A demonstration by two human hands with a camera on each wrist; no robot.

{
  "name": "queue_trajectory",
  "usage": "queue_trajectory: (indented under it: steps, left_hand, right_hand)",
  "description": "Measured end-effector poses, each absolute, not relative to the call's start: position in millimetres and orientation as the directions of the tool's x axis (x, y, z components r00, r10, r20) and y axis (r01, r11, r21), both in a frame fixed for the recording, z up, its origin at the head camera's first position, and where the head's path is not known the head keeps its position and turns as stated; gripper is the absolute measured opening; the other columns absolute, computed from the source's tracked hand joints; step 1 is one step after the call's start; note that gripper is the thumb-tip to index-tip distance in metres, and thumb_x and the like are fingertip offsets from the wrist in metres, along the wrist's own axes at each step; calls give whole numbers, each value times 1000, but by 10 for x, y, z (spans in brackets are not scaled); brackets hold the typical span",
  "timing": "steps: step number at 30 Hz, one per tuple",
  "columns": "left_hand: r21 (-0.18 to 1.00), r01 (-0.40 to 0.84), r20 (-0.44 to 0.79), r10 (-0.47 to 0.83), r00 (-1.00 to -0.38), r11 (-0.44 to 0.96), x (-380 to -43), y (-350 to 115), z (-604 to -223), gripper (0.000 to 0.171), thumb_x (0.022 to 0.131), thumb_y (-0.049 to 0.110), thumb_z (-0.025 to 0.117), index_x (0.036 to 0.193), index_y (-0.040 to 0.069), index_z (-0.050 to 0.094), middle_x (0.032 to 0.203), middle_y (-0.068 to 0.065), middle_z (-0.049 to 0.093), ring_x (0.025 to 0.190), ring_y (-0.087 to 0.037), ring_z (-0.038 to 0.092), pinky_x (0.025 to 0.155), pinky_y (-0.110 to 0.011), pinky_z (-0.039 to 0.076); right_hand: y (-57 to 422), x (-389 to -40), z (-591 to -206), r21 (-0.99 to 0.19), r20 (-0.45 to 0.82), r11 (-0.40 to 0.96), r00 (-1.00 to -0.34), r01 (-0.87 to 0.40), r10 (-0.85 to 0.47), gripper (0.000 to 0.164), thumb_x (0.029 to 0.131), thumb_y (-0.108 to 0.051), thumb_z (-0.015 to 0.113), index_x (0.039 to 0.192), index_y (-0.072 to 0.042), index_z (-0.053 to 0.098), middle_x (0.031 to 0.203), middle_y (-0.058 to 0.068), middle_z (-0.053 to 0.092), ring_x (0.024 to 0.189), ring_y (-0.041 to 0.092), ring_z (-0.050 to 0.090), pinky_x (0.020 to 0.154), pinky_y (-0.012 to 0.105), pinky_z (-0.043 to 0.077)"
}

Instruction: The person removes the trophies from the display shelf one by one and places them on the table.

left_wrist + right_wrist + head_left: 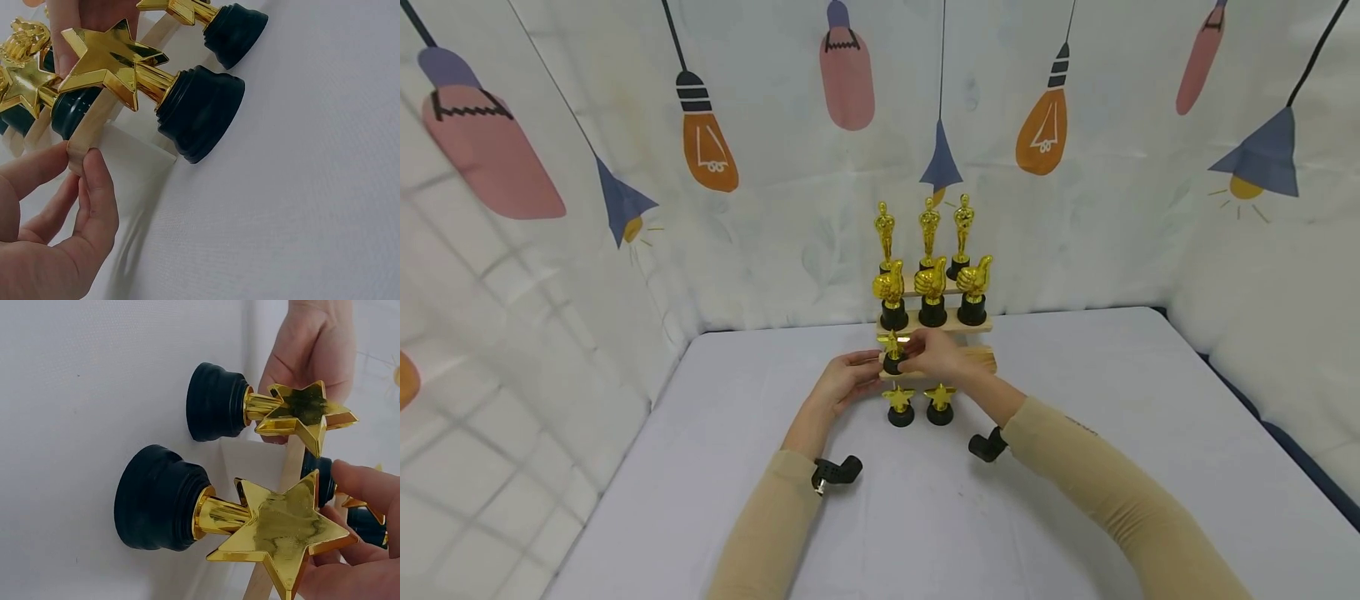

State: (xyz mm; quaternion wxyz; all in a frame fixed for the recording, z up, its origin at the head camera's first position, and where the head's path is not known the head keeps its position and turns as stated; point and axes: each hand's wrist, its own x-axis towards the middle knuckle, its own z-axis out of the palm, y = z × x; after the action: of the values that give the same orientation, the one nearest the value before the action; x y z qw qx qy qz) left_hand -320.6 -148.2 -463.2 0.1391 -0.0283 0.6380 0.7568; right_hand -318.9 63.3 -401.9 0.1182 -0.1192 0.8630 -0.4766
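Observation:
My right hand [938, 354] holds a gold star trophy [892, 347] by its black base, at the left end of the lowest step of a wooden tiered stand [979, 360]. In the right wrist view its fingers [365, 487] lie on either side of that base. My left hand [845, 381] pinches the left end of the same wooden step [94, 128] between thumb and fingers. On the table before the stand stand two more star trophies, a left one [900, 405] and a right one [939, 403].
Three thumbs-up trophies [932, 292] fill the middle step, and three gold figure trophies [928, 229] stand on the top one. The white-covered table [760, 392] ends at a curtain [775, 225] printed with lamps. A black wrist camera [987, 446] hangs below my right sleeve.

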Motion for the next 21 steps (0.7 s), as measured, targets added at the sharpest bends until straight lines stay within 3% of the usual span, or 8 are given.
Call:
queue_trajectory:
  steps: [12, 21]
  left_hand:
    - [958, -245, -217, 177, -960, -151, -3189, -1481, -4612, 43, 98, 0, 67, 140, -7, 57, 129, -20, 63, 98, -19, 69, 88, -33, 58]
    - [959, -241, -216, 164, -962, -149, -3186, -1474, -4623, 42, 99, 0, 67, 139, -7, 57, 130, -20, 63, 98, -20, 68, 91, -36, 58]
  right_hand:
    - [559, -3176, -4088, -798, -52, 586, -953, -141, -299, 36, 88, -17, 84, 118, -3, 70, 101, 7, 68, 92, 21, 63, 79, 35, 55]
    - [543, -3149, -4085, -777, -22, 606, -955, -170, -296, 34, 89, -18, 84, 117, -3, 70, 100, 6, 69, 92, 21, 64, 78, 34, 56]
